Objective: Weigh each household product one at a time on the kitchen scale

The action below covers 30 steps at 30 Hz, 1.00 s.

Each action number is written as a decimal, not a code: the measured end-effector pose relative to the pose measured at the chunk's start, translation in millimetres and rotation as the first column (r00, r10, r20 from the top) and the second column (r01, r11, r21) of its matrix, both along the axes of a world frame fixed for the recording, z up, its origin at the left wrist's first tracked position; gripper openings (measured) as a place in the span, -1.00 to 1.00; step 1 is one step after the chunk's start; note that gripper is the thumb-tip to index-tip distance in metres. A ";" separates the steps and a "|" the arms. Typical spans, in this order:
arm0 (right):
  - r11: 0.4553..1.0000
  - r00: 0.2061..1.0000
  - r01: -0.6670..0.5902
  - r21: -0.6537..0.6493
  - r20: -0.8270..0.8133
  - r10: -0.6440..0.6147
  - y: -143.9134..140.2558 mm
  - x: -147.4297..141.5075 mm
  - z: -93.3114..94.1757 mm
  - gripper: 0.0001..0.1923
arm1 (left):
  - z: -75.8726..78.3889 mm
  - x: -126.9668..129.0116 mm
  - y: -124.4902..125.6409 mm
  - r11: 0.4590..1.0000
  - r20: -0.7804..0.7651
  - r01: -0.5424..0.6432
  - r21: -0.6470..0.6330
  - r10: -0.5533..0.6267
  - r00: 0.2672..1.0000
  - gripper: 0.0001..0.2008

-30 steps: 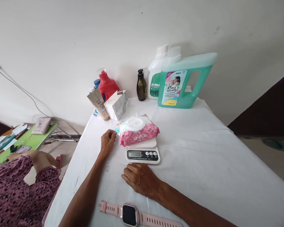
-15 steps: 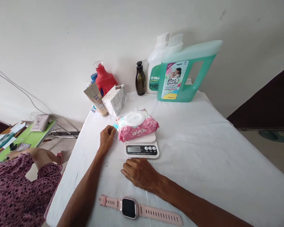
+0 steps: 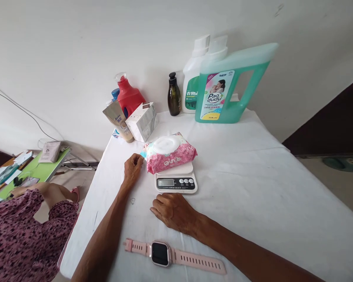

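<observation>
Head view: wipes pack [image 3: 169, 153] lies on the scale [image 3: 176, 180], long axis across the desk [image 3: 253, 188]. Left hand [image 3: 132, 169], loosely curled, touches its left end, nearer. Right hand [image 3: 172, 209] rests flat, empty, just before the scale.

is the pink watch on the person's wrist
No, the pink watch lies flat on the white table, in front of the right hand and on neither wrist.
</observation>
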State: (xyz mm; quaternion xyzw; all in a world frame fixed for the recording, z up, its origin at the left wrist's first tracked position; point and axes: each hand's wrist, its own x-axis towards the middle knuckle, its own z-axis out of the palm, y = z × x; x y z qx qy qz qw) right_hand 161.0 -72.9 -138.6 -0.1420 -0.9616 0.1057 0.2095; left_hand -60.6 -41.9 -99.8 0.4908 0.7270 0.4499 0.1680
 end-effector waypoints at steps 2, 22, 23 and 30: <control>1.000 1.000 -0.002 -0.003 -0.002 0.002 0.2 0.1 -0.1 -0.74 | 0.3 -0.3 -0.4 1.000 0.006 0.006 -0.004 -0.006 1.000 -0.75; 0.999 0.996 0.016 -0.051 0.088 -0.012 -0.2 -1.2 10.1 -0.68 | 54.1 25.3 -3.2 0.913 -0.049 0.408 0.005 -0.407 0.912 0.26; 0.998 0.994 0.019 -0.054 0.106 -0.013 -0.2 -1.1 12.2 -0.67 | 57.9 27.6 0.6 0.906 -0.106 0.423 -0.015 -0.422 0.900 0.30; 0.998 0.992 0.020 -0.060 0.124 -0.012 0.0 -0.8 16.4 -0.68 | 65.9 35.3 14.4 0.913 -0.271 0.408 -0.015 -0.397 0.877 -0.07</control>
